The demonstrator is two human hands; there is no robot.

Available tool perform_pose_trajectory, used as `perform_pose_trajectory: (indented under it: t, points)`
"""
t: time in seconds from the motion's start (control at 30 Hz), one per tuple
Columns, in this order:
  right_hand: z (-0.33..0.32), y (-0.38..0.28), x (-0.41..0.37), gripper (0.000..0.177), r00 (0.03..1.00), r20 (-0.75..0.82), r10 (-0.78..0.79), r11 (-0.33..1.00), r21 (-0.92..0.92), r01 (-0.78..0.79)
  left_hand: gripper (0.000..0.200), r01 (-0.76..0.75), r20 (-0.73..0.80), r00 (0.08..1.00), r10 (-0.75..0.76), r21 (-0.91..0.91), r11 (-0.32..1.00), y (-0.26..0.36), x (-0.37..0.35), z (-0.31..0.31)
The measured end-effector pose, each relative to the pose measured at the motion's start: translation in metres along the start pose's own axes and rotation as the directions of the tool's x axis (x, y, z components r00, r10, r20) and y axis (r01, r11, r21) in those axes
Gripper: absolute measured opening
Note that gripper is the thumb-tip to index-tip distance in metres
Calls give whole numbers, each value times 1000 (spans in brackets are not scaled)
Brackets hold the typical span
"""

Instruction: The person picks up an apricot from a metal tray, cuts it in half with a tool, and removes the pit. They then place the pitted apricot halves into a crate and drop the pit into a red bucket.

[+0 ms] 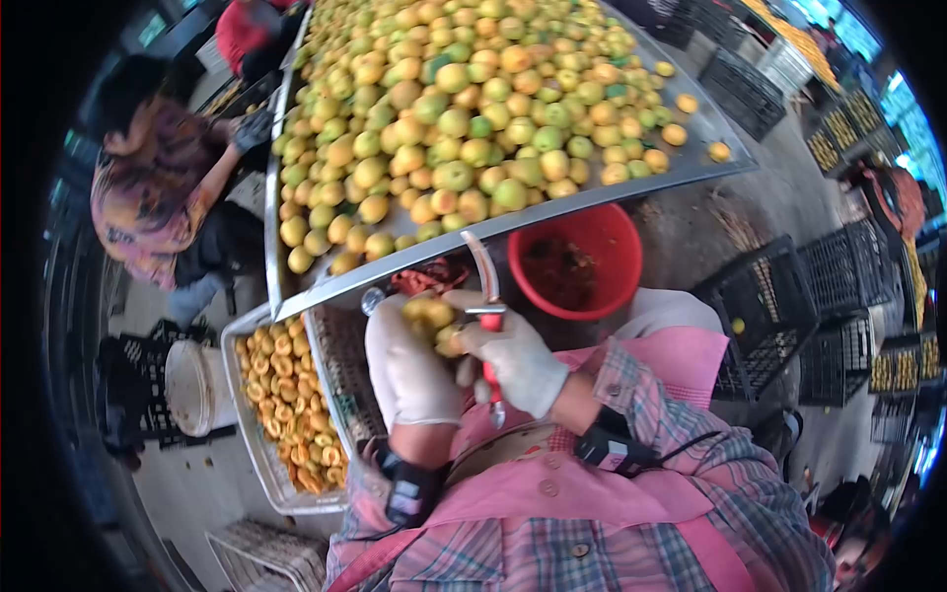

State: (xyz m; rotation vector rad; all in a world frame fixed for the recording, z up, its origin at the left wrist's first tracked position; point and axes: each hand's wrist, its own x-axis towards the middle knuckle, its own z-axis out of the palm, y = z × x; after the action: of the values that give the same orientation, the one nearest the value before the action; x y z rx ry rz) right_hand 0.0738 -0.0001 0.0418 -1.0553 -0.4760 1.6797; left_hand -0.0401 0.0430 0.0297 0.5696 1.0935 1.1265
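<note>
My left hand (412, 373), in a white glove, is closed around several yellow apricots (428, 316) just below the table's near edge. My right hand (521, 363), also gloved in white, grips a red-handled tool (490, 321) with a curved metal end pointing up and away. Its lower metal tip shows under the hand. Both hands are close together above my lap, and the right fingertips are by the fruit. Whole apricots (454, 123) lie heaped on the metal-edged table (513, 219) in front. Halved apricots (286, 385) fill a white crate (258, 446) on the left.
A red basin (629, 271) with dark scraps stands under the table's edge. Black crates (760, 316) stack on the right. A white bucket (192, 390) is at the left, near a seated person (148, 202) in a patterned top. Another person (247, 35) wears red.
</note>
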Motion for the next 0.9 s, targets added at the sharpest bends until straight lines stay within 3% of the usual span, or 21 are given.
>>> perform_pose_trajectory:
  t: [0.03, 0.1, 0.13, 0.23, 0.3, 0.33, 0.43, 0.5, 0.57, 0.63, 0.73, 0.83, 0.87, 0.9]
  points:
    - [-1, -1, -2, 44, 1000, 30, -8, 1000, 22, 8, 48, 9, -56, 998, -14, -78, 997, 2, 8, -4]
    - [-8, -4, 0, 36, 999, 8, -31, 998, 60, 30, 56, 169, -120, 972, -203, -246, 954, 18, 7, -9]
    - [-14, -6, 2, 33, 999, -20, -27, 997, 69, 28, 60, 157, -139, 976, -170, -98, 983, 26, 13, -25]
    - [-41, -14, 3, 25, 991, -134, 2, 995, 97, 11, 47, 112, -258, 953, -158, -183, 977, 33, 33, -73]
    - [-65, -12, 5, 24, 971, -241, 3, 988, 150, 34, 40, 2, -296, 955, -29, -93, 996, 23, 47, -129]
    - [-83, -9, 8, 24, 959, -282, -7, 986, 155, 53, 35, 8, -451, 887, -103, -207, 978, 23, 51, -164]
    - [-111, -6, 7, 24, 906, -424, -12, 978, 184, 99, 34, 8, -538, 835, -115, -197, 980, 15, 42, -198]
    - [-126, -3, 14, 23, 872, -487, -42, 977, 162, 138, 39, -30, -662, 749, 12, -17, 999, -5, 58, -264]
    - [-142, -5, 22, 28, 844, -536, 4, 987, 140, 84, 45, -2, -781, 624, 0, -2, 1000, -13, 64, -299]
    - [-145, -8, 23, 38, 809, -586, -48, 981, 127, 150, 52, 37, -792, 608, 57, 101, 994, -32, 85, -367]
    - [-143, -17, 23, 36, 798, -599, -64, 974, 135, 180, 47, 100, -831, 527, 179, 270, 958, -48, 120, -422]
    - [-141, -24, 25, 32, 829, -556, -61, 966, 176, 190, 43, 179, -843, 442, 306, 417, 891, -52, 137, -443]
    - [-142, -24, 26, 30, 835, -546, -67, 963, 183, 197, 43, 174, -847, 435, 307, 414, 894, -27, 121, -388]
    - [-142, -24, 27, 28, 842, -534, -73, 961, 189, 203, 41, 201, -772, 491, 404, 552, 809, -2, 109, -314]
